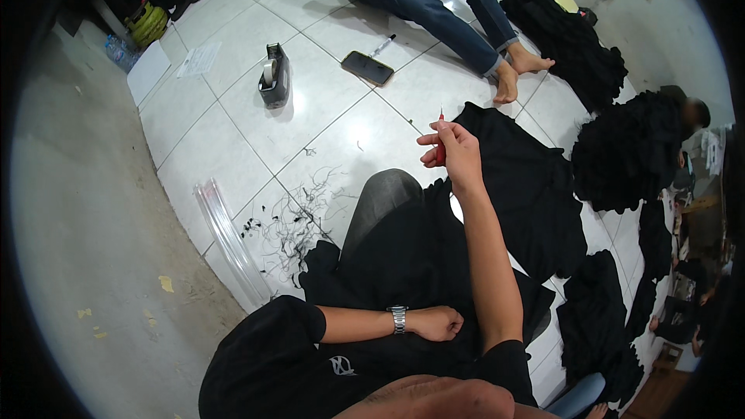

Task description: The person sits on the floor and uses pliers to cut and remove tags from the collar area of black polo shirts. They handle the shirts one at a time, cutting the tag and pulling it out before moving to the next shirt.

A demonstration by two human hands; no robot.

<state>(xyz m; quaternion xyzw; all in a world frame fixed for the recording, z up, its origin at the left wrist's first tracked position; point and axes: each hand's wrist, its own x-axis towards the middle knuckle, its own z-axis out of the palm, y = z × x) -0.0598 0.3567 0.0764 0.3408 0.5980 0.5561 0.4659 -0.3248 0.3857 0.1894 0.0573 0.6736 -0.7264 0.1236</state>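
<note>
My right hand point(457, 148) is raised ahead of my lap, its fingers around a small red-handled tool point(441, 154). The tool's thin metal tip points away from me; its exact kind is hard to make out. Low over my lap, my left hand point(439, 324) has a metal-band watch point(398, 319) at the wrist. Its fingers are curled closed on a black garment point(401, 267) spread across my legs, with the fingertips hidden. Another black garment point(518, 186) lies on the floor to the right, beneath and beyond my right forearm.
Loose thread clippings point(297, 215) and clear plastic strips point(230, 238) lie left. Ahead are a tape dispenser point(275, 78), a smartphone point(366, 68), a marker point(382, 45) and a seated person's legs point(442, 17). Black cloth heaps point(628, 151) line the right; a wall point(87, 215) borders the left.
</note>
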